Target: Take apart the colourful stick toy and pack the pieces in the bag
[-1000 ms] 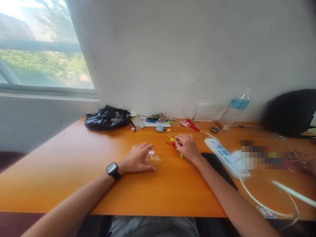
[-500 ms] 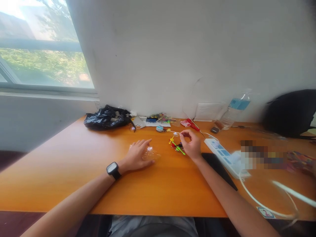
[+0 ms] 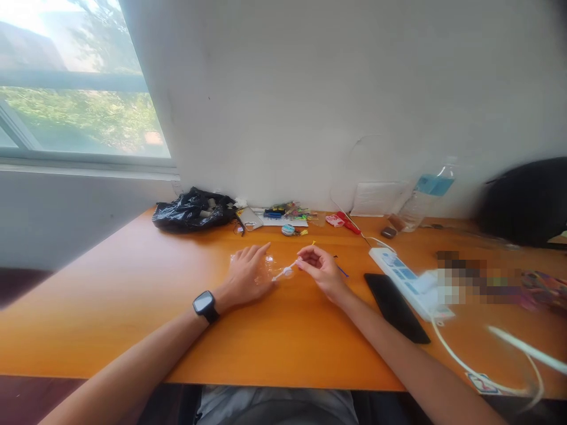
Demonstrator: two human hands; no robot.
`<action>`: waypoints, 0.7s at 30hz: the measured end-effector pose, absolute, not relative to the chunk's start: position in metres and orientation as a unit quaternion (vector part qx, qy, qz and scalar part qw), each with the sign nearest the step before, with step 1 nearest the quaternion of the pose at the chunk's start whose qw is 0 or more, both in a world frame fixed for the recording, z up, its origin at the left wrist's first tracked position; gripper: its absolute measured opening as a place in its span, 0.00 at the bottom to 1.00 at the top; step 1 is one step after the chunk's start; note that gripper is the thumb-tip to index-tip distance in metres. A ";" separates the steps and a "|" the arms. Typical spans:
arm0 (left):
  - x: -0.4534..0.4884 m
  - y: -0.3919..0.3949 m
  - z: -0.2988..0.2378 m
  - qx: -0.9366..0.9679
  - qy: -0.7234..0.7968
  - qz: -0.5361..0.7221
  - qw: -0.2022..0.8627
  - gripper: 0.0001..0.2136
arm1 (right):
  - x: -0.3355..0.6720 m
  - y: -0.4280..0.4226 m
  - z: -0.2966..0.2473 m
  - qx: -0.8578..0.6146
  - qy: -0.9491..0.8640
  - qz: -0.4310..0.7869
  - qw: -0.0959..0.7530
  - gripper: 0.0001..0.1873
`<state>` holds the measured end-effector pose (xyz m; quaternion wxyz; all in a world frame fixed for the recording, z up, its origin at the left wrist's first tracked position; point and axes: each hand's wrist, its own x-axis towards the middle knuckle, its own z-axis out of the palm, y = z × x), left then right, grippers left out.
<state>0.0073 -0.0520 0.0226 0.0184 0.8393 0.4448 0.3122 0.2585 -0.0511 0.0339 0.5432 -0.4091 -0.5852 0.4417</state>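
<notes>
My left hand [image 3: 251, 273] lies open on the table with its fingers spread, resting over a clear crinkled plastic wrapper [image 3: 264, 267]. A dark watch [image 3: 204, 303] is strapped to that wrist. Between the thumb and forefinger of my right hand [image 3: 322, 273] is a thin white plastic stick [image 3: 280, 275] with a rounded bulge at its middle. Its free end points down to the left, close to my left hand. Beyond the right fingers, bits of small coloured pieces show: a yellow tip [image 3: 314, 242] and a blue piece [image 3: 342, 271]. My right hand hides the rest of them.
Along the wall sit a black plastic bag [image 3: 192, 211], a round tin [image 3: 287, 230], a pile of coloured pieces [image 3: 292, 209] and a water bottle [image 3: 416, 203]. Rightward are a black phone-like slab [image 3: 396, 307], a white power strip [image 3: 405, 277] with cables, and a black bag [image 3: 527, 203].
My right hand has moved left and nearer with the white stick, which now slants toward my left hand. The hand now covers most of the coloured pieces. My left hand has barely moved.
</notes>
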 end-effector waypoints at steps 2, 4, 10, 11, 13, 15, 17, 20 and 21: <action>0.008 -0.053 0.023 0.837 0.445 0.319 0.008 0.39 | 0.259 -0.049 0.030 -0.415 -0.599 0.432 0.532 0.16; 0.009 -0.053 0.024 0.838 0.442 0.320 -0.003 0.38 | 0.259 -0.048 0.026 -0.424 -0.615 0.424 0.513 0.16; 0.010 -0.053 0.025 0.846 0.427 0.317 -0.027 0.36 | 0.255 -0.051 0.028 -0.413 -0.641 0.432 0.481 0.16; 0.010 -0.054 0.025 0.848 0.424 0.317 -0.030 0.36 | 0.254 -0.052 0.029 -0.410 -0.651 0.428 0.474 0.16; 0.010 -0.054 0.024 0.852 0.415 0.318 -0.033 0.37 | 0.253 -0.055 0.030 -0.410 -0.677 0.406 0.458 0.15; 0.010 -0.056 0.025 0.857 0.405 0.319 -0.032 0.37 | 0.252 -0.058 0.031 -0.412 -0.704 0.371 0.444 0.13; 0.011 -0.057 0.025 0.862 0.395 0.318 -0.028 0.37 | 0.251 -0.061 0.032 -0.405 -0.735 0.324 0.436 0.10; 0.012 -0.059 0.025 0.865 0.390 0.314 -0.029 0.38 | 0.248 -0.068 0.033 -0.379 -0.784 0.249 0.425 0.07; 0.012 -0.059 0.025 0.865 0.393 0.312 -0.031 0.38 | 0.248 -0.069 0.034 -0.371 -0.798 0.229 0.416 0.07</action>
